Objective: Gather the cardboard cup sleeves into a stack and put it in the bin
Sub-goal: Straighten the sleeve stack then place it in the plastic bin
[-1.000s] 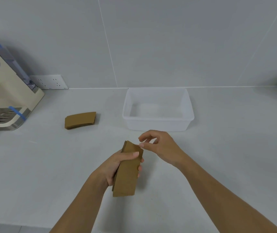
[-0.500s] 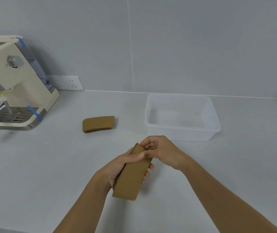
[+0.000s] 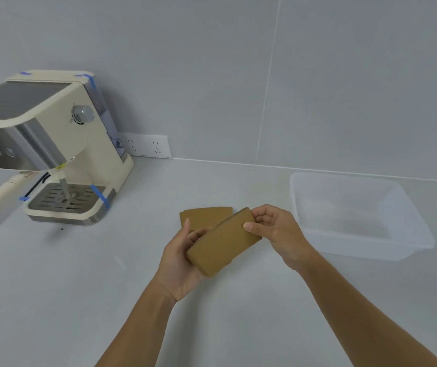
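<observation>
A stack of cardboard cup sleeves [image 3: 222,243] is held above the counter [image 3: 79,287], tilted, with both hands on it. The left hand [image 3: 180,263] cradles its lower end from beneath; the right hand [image 3: 278,231] pinches its upper end, thumb on top. More sleeves [image 3: 204,217] lie flat on the counter just behind. The clear plastic bin [image 3: 410,239] sits toward the counter's right edge, a coffee machine [image 3: 61,144] at its back left.
</observation>
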Motion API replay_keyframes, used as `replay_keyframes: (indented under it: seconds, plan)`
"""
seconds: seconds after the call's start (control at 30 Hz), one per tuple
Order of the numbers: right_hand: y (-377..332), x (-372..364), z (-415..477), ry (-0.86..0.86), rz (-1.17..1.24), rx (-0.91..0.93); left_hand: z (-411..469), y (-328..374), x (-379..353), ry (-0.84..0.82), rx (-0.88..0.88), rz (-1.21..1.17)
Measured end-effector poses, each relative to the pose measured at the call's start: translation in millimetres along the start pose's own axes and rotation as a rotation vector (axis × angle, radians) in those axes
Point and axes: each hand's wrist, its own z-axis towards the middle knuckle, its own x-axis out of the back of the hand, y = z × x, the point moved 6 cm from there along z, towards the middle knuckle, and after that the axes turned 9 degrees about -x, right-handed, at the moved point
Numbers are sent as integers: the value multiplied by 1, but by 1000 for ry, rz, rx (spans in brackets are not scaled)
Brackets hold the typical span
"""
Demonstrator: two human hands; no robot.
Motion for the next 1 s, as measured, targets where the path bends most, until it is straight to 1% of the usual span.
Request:
replay_keyframes:
  seconds: [0.1,0.13,0.3,0.53,0.63,0.7,0.77,1.0]
  plan:
    - [-2,-4,9,99,72,2,0,16,5,-20,-126,18]
    - [-2,-6,12,127,96,2,0,19,8,-3,-147,34]
    - [2,-16,19,202,132,-10,1,24,17,25,-239,267]
    - [11,-22,29,278,146,-39,8,36,32,203,-309,580]
    - [14,-23,34,322,140,-55,14,46,36,296,-339,620]
    - [14,-24,39,352,109,-75,20,54,37,350,-337,607]
    - [13,-24,45,374,63,-99,26,61,36,367,-319,598]
    - [16,-25,66,393,23,-160,51,75,41,425,-188,626]
